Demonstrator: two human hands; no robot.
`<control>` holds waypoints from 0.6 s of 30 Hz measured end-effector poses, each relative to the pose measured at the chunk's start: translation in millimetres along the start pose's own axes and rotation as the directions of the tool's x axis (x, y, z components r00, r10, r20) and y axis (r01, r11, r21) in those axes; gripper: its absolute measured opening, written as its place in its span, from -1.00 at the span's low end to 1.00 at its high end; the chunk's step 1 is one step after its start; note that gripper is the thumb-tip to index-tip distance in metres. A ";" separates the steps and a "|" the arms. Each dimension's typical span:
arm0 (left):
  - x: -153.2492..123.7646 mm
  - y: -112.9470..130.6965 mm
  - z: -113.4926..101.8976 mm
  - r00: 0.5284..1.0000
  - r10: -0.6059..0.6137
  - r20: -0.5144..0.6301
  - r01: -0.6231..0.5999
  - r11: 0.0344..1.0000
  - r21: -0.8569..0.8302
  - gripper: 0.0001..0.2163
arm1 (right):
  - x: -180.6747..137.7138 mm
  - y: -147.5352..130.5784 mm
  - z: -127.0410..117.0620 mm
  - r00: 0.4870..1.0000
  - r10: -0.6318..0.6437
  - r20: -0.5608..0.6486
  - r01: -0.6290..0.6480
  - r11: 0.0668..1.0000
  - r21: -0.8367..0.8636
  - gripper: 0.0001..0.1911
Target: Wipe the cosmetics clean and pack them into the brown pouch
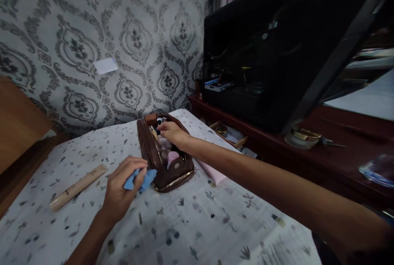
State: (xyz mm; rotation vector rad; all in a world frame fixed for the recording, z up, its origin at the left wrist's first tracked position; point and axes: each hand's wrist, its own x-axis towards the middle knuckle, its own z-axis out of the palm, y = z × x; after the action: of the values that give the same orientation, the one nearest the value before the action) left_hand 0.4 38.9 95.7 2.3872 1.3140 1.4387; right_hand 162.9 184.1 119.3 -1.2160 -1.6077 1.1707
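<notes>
A brown zip cosmetics bag [147, 146] lies unzipped on the patterned white cloth, its gold zipper spread apart. Inside are a pink-capped container [172, 157], brush-like sticks and other small items. My right hand [174, 133] reaches into the far part of the bag, fingers pinched by a small black-and-white item [159, 122]; what they grip is partly hidden. Just left of the bag, my left hand [126, 185] is closed on a crumpled blue cloth [147, 179]. A beige tube [78, 187] lies farther left.
A flat pink item [214, 173] lies right of the bag, partly under my right forearm. Beyond it are an open drawer [235, 135] and a dark red cabinet [326, 129] bearing a large black screen [261, 59]. A patterned wall [132, 43] stands behind.
</notes>
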 end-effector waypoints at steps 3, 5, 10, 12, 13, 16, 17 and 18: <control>-16.2 -20.8 -12.1 0.994 -0.107 0.003 0.107 0.992 0.066 -0.90 | -18.4 -5.2 -12.3 0.998 -0.057 0.035 0.054 0.995 0.085 -0.90; -27.8 -37.4 -18.8 0.983 -0.182 -0.012 0.182 0.974 0.139 -0.86 | -33.1 -7.6 -16.7 0.992 -0.094 0.081 0.083 0.988 0.131 -0.87; -55.9 -81.0 -34.8 0.940 -0.333 -0.071 0.335 0.866 0.372 -0.77 | -68.8 -10.9 -11.6 0.942 -0.286 0.174 0.250 0.947 0.203 -0.74; -64.3 -94.8 -42.7 0.925 -0.364 -0.109 0.375 0.826 0.421 -0.75 | -82.9 -12.4 -3.6 0.900 -0.372 0.227 0.334 0.923 0.192 -0.68; -67.6 -100.1 -46.9 0.919 -0.373 -0.126 0.389 0.809 0.441 -0.75 | -90.0 -12.9 1.5 0.872 -0.418 0.256 0.381 0.906 0.182 -0.67; -75.0 -110.3 -59.3 0.910 -0.381 -0.163 0.411 0.777 0.478 -0.73 | -111.0 -10.8 18.7 0.784 -0.504 0.362 0.491 0.861 0.133 -0.69; -77.4 -112.5 -63.1 0.909 -0.381 -0.171 0.414 0.773 0.481 -0.72 | -117.3 -8.5 24.3 0.760 -0.514 0.397 0.515 0.850 0.113 -0.69; -80.2 -114.7 -66.5 0.907 -0.380 -0.180 0.419 0.771 0.480 -0.71 | -123.1 -5.2 29.1 0.735 -0.527 0.426 0.542 0.835 0.098 -0.68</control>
State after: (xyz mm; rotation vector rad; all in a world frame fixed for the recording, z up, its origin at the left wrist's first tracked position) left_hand -138.0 33.2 26.2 2.0994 2.3023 1.1638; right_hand 162.4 57.8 109.6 -0.4345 -2.1335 1.0716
